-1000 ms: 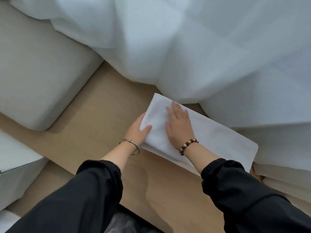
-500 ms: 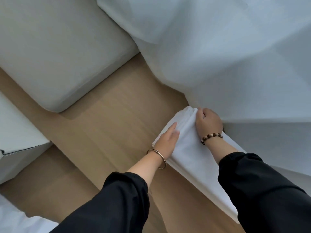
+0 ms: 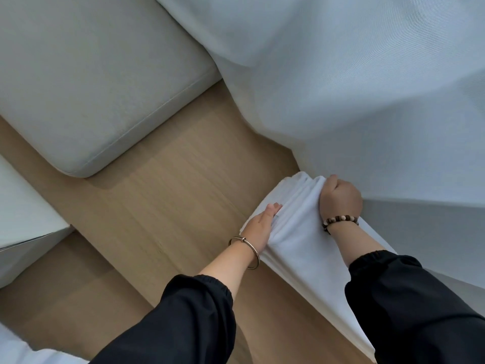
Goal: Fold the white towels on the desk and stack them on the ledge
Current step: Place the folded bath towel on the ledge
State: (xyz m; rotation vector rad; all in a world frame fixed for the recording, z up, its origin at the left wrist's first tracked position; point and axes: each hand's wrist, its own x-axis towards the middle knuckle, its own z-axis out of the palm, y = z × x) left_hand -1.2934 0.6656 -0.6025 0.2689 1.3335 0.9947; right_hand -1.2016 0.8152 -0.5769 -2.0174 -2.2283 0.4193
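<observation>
A pale grey cushion [image 3: 91,82] fills the far left, with the corner of a white box [image 3: 23,211] nearer on the left edge, both on the wooden desk [image 3: 170,193]. Right of centre, the left hand [image 3: 259,227], a thin metal bangle [image 3: 245,252] on its wrist, lies against the left side of the white towel [image 3: 296,232]. Its fingers are extended rather than curled, pressed to the cloth, and a fold hides part of them. The towel is a long folded strip lying on the desk, running from the near right edge to the far end, where it is bunched into ridges. The right hand [image 3: 341,199], wearing a beaded bracelet [image 3: 339,221], is closed in a tight fist around that bunched far end, knuckles up. A white curtain [image 3: 367,74] hangs on the far right, just beside the fist and along the towel's right side. Black sleeves [image 3: 420,298] cover both forearms.
</observation>
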